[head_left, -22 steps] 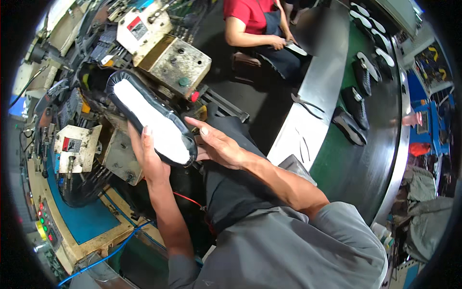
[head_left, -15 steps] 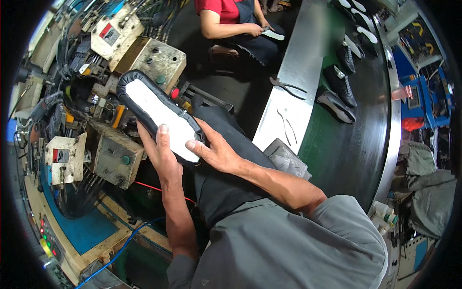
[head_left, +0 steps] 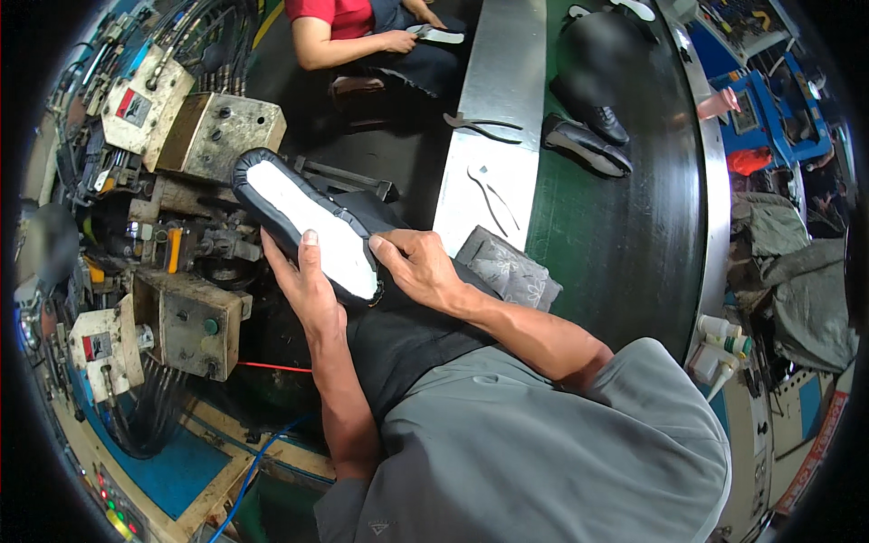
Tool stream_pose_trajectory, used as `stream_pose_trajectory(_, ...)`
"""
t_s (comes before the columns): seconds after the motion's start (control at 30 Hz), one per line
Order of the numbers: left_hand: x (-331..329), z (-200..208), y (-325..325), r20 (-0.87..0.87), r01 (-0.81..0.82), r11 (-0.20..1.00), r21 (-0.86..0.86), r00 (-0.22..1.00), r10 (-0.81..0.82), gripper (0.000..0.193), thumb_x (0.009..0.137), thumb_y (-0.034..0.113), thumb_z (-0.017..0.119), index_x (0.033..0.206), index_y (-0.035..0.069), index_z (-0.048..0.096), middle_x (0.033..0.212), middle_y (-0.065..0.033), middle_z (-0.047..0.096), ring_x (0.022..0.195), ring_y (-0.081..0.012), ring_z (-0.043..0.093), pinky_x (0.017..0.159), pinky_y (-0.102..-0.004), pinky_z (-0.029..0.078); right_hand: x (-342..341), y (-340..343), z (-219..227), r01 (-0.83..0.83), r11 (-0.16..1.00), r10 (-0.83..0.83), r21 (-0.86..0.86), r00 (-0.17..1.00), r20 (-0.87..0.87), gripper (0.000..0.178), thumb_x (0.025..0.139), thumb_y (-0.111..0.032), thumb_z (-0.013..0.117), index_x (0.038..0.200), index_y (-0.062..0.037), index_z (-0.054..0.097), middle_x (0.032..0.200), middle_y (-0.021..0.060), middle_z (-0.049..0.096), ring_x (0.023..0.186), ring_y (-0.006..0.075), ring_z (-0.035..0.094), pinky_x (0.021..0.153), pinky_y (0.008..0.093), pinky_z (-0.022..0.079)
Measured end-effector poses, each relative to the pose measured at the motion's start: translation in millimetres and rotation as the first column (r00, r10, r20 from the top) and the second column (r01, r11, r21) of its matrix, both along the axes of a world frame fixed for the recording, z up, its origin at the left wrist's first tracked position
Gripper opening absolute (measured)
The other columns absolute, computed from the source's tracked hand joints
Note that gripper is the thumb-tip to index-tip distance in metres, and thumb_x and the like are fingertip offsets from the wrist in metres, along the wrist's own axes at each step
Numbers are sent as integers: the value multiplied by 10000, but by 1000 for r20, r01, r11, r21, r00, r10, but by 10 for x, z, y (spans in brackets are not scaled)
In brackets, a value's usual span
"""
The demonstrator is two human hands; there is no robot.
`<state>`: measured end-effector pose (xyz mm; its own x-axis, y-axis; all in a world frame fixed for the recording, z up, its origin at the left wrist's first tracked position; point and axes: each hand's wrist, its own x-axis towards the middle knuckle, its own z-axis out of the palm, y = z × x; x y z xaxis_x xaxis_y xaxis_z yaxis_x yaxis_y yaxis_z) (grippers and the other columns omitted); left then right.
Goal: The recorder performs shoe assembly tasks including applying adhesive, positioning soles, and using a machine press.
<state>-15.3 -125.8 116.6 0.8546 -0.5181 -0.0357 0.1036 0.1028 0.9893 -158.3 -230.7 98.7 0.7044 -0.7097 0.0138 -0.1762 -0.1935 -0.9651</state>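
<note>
A black shoe upper (head_left: 319, 238) with a white insole board on its underside is held bottom up in front of me, its rounded toe toward the upper left. My left hand (head_left: 314, 294) grips its lower side, the thumb lying on the white board and the fingers partly hidden beneath the shoe. At the opposite edge, near the heel, my right hand (head_left: 422, 271) has curled fingers and presses its thumb against the black rim. My lap, under a dark apron (head_left: 398, 335), lies just below the shoe.
A machine (head_left: 208, 136) with metal boxes and hoses stands left. On the metal ledge lie dark pliers (head_left: 489, 128), lighter pliers (head_left: 493, 201) and a grey folded cloth (head_left: 510, 270). Several shoes (head_left: 588, 147) rest on the green conveyor (head_left: 625, 244). Ahead sits a person (head_left: 348, 41) holding a shoe part.
My right hand has shifted its thumb from the white board to the shoe's edge, with its fingers more curled. My left hand keeps its hold. The whole view has swung rightward.
</note>
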Motion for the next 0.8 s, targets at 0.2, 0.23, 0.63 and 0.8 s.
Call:
stream_pose_trajectory(0.2,-128,-143,-74,-153,68,997,21,986,-64,875,1099,336,663,1741,-35,199,1671,-259,436,1488,-368,510,1233,-474,416,-583,-148,-348,23,585,-163,811,983,89,511,1173,-402,567,1306,74,700,1171,142,765,919,200,748,907,358,636)
stream_pose_trajectory(0.23,-152,-168,-94,-154,99,995,26,984,-93,877,1098,340,666,1740,-37,202,1674,-260,433,1489,-369,509,1233,-473,416,-794,-185,-479,128,693,-192,710,981,10,467,1171,-360,573,1283,71,711,1153,135,771,912,193,748,891,350,636)
stream_pose_trajectory(0.63,-997,-475,-562,-332,697,716,31,683,-650,772,1106,247,649,1730,-10,275,1654,-215,479,1437,-354,545,1210,-468,439,-3671,887,-1731,956,183,-847,231,273,-456,288,1058,-111,602,1229,63,756,1040,115,796,856,170,753,749,328,637)
stream_pose_trajectory(0.8,-1613,-685,-950,-376,864,489,118,495,-784,795,1084,228,673,1740,23,273,1614,-195,511,1405,-340,564,1175,-439,460,-4853,1290,-2135,993,-84,-880,81,-35,-474,216,973,-145,681,1112,-12,778,908,76,755,769,171,714,668,352,599)
